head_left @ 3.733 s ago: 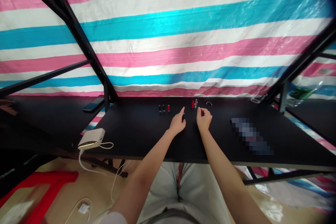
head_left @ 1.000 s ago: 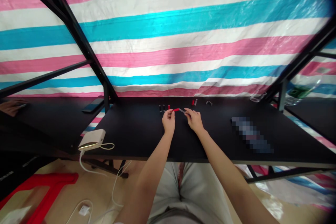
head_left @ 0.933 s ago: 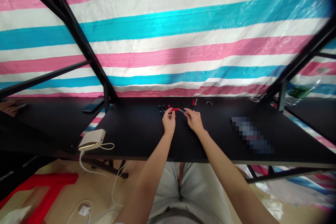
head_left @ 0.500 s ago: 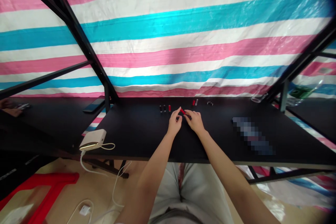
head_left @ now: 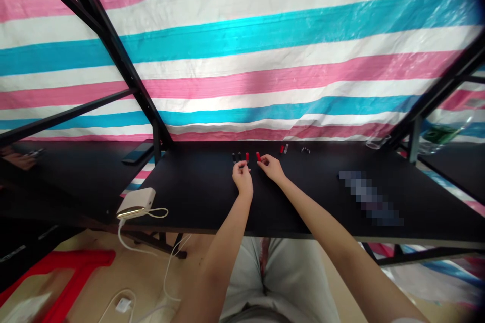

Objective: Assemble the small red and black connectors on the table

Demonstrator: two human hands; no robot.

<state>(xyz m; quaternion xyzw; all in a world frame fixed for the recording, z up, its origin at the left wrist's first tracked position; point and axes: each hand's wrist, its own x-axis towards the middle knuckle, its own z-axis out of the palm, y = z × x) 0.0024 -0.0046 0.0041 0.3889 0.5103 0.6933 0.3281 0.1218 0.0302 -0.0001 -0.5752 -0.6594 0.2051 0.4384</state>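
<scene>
A: What is held by the right hand [head_left: 272, 167]?

B: A red tube [head_left: 258, 156] is pinched upright between thumb and fingertips, at the middle of the black table [head_left: 189, 186].

A: And the left hand [head_left: 242, 179]?

B: Its fingers are curled just in front of a row made up of one black tube [head_left: 234, 156], another black tube [head_left: 239, 155] and a second red tube [head_left: 247, 156]. Whether anything is gripped there cannot be told, the fingertips being so small in view.

A: What else is laid out?

B: Farther right, a red piece [head_left: 281, 150] is placed just beside a clear piece [head_left: 286, 149], with small dark bits [head_left: 305, 151] scattered near them.
</scene>
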